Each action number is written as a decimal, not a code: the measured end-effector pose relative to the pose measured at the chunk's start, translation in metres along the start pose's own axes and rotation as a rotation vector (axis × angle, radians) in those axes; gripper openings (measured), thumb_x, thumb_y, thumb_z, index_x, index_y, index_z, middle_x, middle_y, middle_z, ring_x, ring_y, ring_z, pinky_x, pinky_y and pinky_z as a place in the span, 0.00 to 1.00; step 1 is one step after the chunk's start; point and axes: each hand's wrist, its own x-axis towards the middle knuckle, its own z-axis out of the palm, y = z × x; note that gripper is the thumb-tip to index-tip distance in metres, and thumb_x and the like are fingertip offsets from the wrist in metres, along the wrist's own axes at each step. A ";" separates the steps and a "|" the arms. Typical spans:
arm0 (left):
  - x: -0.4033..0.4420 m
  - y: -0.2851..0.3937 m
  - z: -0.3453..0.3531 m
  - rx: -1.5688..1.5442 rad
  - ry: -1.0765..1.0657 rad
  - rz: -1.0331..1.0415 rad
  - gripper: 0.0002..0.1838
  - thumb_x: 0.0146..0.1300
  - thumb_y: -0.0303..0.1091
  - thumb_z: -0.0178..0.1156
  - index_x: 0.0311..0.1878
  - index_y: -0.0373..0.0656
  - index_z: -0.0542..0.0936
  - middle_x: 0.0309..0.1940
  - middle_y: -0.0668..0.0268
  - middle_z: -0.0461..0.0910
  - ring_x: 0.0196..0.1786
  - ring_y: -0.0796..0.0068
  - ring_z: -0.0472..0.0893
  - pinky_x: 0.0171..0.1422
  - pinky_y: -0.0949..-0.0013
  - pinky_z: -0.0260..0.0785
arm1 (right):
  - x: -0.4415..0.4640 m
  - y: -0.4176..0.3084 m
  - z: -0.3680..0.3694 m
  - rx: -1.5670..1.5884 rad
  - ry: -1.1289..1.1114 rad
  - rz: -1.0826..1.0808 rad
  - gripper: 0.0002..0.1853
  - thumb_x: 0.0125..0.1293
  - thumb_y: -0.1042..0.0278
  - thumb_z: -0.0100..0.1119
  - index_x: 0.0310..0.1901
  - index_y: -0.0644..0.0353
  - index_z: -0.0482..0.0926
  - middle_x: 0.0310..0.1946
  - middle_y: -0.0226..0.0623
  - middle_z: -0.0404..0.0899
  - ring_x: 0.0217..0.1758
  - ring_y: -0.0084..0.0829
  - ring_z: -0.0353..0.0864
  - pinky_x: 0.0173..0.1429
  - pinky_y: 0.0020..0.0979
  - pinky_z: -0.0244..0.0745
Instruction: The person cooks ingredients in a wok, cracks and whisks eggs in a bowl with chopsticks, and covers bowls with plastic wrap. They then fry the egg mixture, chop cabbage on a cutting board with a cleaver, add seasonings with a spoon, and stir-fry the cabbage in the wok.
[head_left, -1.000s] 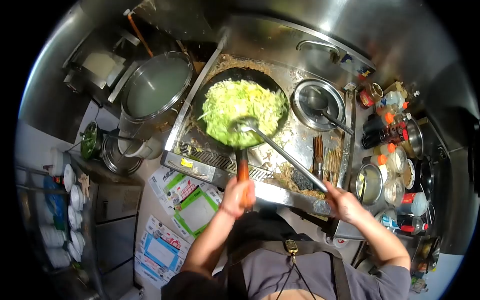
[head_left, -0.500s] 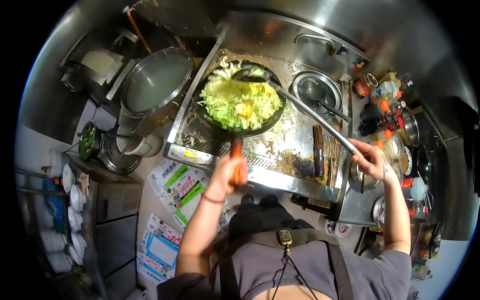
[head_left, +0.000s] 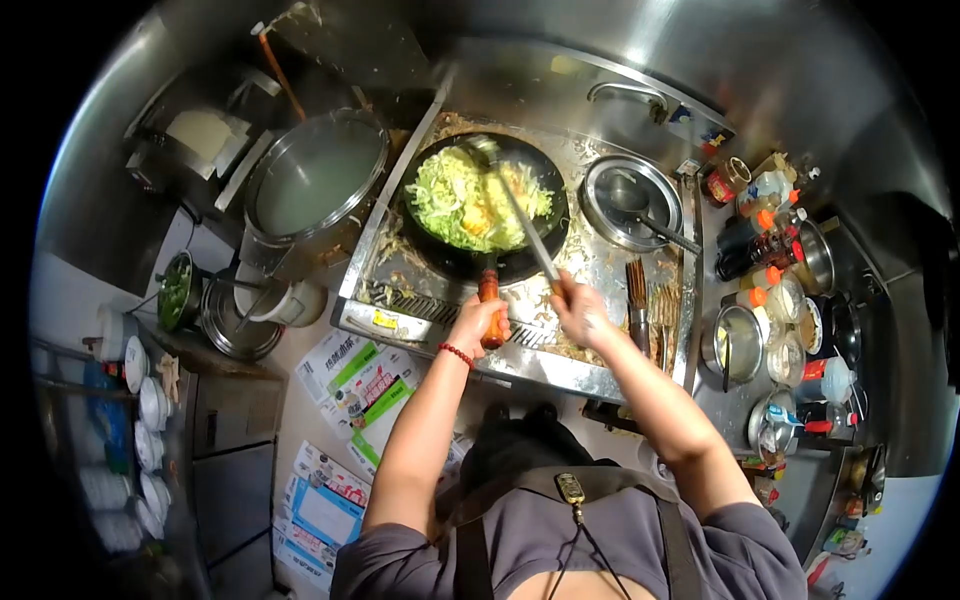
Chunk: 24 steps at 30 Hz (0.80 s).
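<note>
A black wok (head_left: 548, 237) on the stove holds a heap of shredded cabbage (head_left: 445, 195) with yellow-orange bits in it. My left hand (head_left: 478, 323) is wrapped round the wok's orange wooden handle (head_left: 491, 290). In my right hand (head_left: 587, 313) is the long metal shaft of a ladle (head_left: 528, 226). The ladle's head lies among the cabbage at the far side of the wok and is blurred, partly hidden by food.
Right of the wok sits a metal basin (head_left: 598, 217) with a second ladle (head_left: 660, 222) in it. Brushes (head_left: 638, 305) lie on the stove's right front. Bottles (head_left: 768, 250) and bowls crowd the right counter. A big pot of cloudy liquid (head_left: 320, 180) stands at left.
My right hand has come down and left, from beside the right counter to near the wok's handle, swinging the ladle steeper. The cabbage has settled lower and leftward in the wok.
</note>
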 end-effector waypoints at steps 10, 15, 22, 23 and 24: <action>-0.092 0.034 0.004 -0.002 -0.013 -0.071 0.04 0.58 0.27 0.55 0.30 0.40 0.70 0.16 0.68 0.69 0.15 0.79 0.68 0.15 0.72 0.61 | -0.100 0.050 -0.118 -0.632 -0.198 -0.228 0.30 0.57 0.74 0.55 0.63 0.57 0.62 0.23 0.41 0.75 0.23 0.36 0.77 0.31 0.37 0.76; -0.062 -0.006 -0.010 -0.075 -0.135 0.021 0.05 0.60 0.29 0.55 0.32 0.42 0.68 0.17 0.68 0.68 0.14 0.77 0.68 0.16 0.72 0.61 | -0.025 0.033 -0.124 -0.577 -0.072 -0.206 0.27 0.55 0.76 0.54 0.59 0.58 0.66 0.30 0.52 0.78 0.31 0.51 0.78 0.36 0.42 0.71; -0.057 0.033 -0.007 -0.039 -0.091 -0.039 0.06 0.59 0.28 0.56 0.32 0.41 0.69 0.21 0.67 0.70 0.18 0.78 0.69 0.18 0.74 0.61 | -0.113 0.024 -0.103 0.527 -0.096 0.244 0.24 0.66 0.72 0.51 0.64 0.59 0.62 0.21 0.25 0.68 0.18 0.15 0.65 0.20 0.18 0.63; -0.045 0.033 -0.008 -0.022 -0.062 -0.050 0.06 0.60 0.28 0.56 0.33 0.41 0.68 0.21 0.67 0.70 0.18 0.78 0.70 0.18 0.74 0.62 | -0.120 0.030 -0.086 0.658 -0.103 0.258 0.25 0.67 0.70 0.51 0.64 0.58 0.61 0.22 0.27 0.68 0.18 0.16 0.66 0.18 0.20 0.63; -0.034 0.036 -0.003 -0.007 -0.040 -0.056 0.07 0.60 0.29 0.56 0.34 0.41 0.68 0.21 0.67 0.70 0.19 0.77 0.70 0.19 0.74 0.63 | -0.123 0.032 -0.074 0.782 -0.105 0.263 0.25 0.67 0.68 0.50 0.65 0.58 0.59 0.22 0.29 0.68 0.18 0.18 0.66 0.17 0.21 0.63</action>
